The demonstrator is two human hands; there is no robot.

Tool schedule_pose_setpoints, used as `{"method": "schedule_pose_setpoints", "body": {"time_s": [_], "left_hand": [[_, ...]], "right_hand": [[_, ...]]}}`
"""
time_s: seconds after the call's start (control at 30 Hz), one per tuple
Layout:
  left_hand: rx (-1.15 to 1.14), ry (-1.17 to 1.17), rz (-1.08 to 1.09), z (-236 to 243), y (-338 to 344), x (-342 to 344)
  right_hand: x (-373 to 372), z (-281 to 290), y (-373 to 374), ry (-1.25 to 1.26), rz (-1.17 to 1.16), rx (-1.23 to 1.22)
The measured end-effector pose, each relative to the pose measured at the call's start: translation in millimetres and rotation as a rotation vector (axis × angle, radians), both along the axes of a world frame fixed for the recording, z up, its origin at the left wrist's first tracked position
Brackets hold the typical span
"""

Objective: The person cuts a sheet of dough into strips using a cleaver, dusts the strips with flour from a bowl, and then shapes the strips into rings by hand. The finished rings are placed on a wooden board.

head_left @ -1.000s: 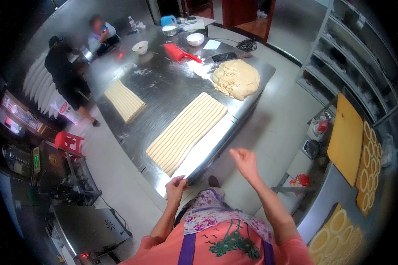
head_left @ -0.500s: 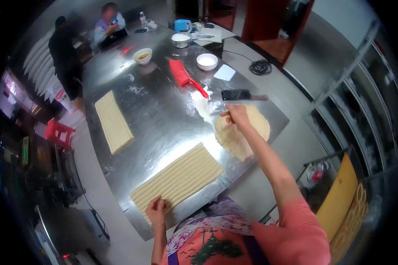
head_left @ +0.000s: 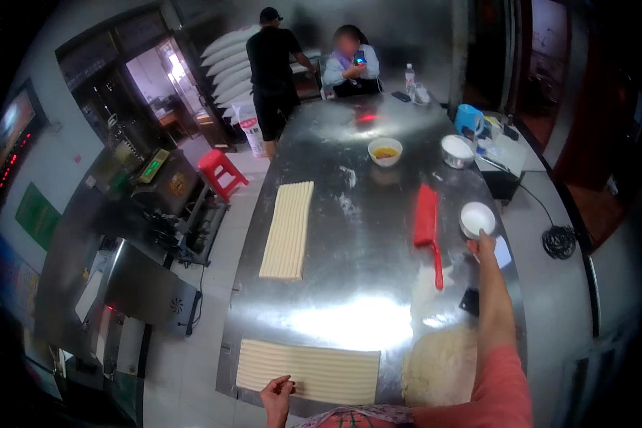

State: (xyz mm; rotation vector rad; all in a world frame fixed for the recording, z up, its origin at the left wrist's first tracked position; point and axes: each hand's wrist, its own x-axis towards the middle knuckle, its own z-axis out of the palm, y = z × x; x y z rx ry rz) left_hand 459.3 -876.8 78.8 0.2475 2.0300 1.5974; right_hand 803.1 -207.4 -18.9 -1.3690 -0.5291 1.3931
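My right hand (head_left: 482,244) reaches across the steel table to a small white bowl (head_left: 476,215), fingers closed at its near rim, over a white card (head_left: 503,253). Near the lower edge, my left hand (head_left: 279,391) is curled beside a slab of parallel dough strips (head_left: 321,367); whether it holds anything is unclear. A large pale dough mass (head_left: 435,364) lies to the right of that slab, partly behind my arm. A red brush (head_left: 426,221) rests left of the bowl. A second strip slab (head_left: 285,228) lies farther left.
The steel table (head_left: 342,285) also bears a bowl of yellow contents (head_left: 384,148), a metal bowl (head_left: 457,150) and a blue jug (head_left: 469,119). A standing person (head_left: 271,71) and another holding a phone (head_left: 353,68) are beyond it. A red stool (head_left: 220,171) and machinery (head_left: 143,285) are left.
My view has turned toward the table's far end. My right hand has moved forward past the dough mass to the white bowl. My left hand remains low by the near dough strips.
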Motion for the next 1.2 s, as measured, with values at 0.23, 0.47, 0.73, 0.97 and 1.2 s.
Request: {"method": "schedule_pose_setpoints", "body": {"time_s": [0.23, 0.47, 0.73, 0.97, 1.2], "left_hand": [[-0.220, 0.177, -0.131, 4.6, 21.8, 16.8], [-0.062, 0.069, -0.332, 20.7, 96.9, 19.6], [0.254, -0.313, -0.618, 41.8, 226.8, 42.8], [0.246, -0.750, -0.639, 40.4, 209.3, 32.4], [0.324, -0.797, -0.750, 25.0, 94.8, -13.8]], "right_hand": [[-24.8, 5.2, 13.4, -0.076, -0.039, -0.057], [-28.3, 53.0, -23.4, -0.184, 0.120, 0.000], [-86.8, 138.7, -183.3, -0.272, 0.546, 0.065], [-141.6, 170.3, -373.5, -0.284, 0.637, -0.136], [-175.8, 161.9, -522.9, -0.455, 0.748, -0.207]]}}
